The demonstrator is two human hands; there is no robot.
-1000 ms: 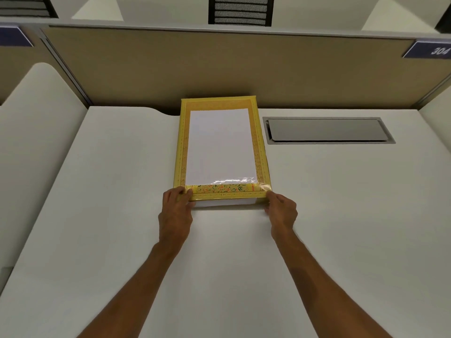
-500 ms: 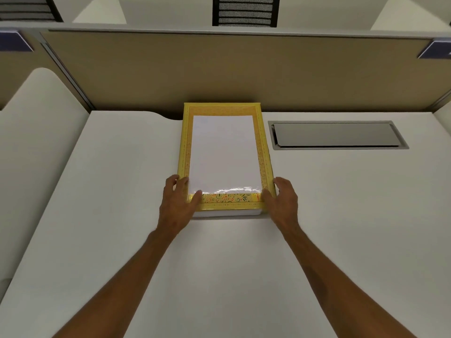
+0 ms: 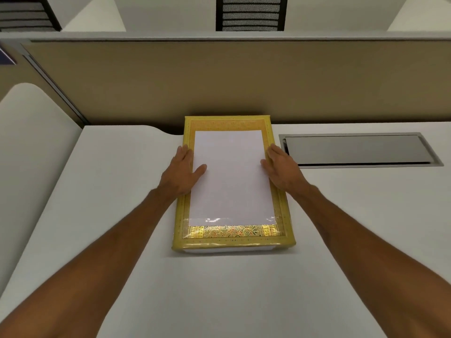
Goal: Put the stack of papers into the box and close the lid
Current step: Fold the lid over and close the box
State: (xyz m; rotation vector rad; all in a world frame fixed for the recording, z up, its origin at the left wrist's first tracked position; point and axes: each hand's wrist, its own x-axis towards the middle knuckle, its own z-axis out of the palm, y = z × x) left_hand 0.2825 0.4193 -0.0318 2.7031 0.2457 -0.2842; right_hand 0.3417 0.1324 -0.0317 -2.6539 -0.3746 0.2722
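A flat yellow box [image 3: 181,230] with a gold patterned border lies in the middle of the white desk, its lid down. A white sheet [image 3: 231,176] is taped onto the lid's top. Under the lid's front edge a thin white strip [image 3: 231,250] shows. My left hand [image 3: 181,172] lies flat on the lid's left side, thumb on the white sheet. My right hand [image 3: 283,169] lies flat on the lid's right side, thumb also on the sheet. Neither hand holds anything. No loose stack of papers is visible.
The white desk [image 3: 341,240] extends on all sides of the box. A grey metal cable hatch [image 3: 356,150] is set into the desk right of the box. A tan partition wall [image 3: 244,81] rises directly behind the box. A black chair back [image 3: 251,13] shows beyond it.
Both hands have slid from the lid's front corners up along its long sides and now lie flat on top. The view has come closer to the box.
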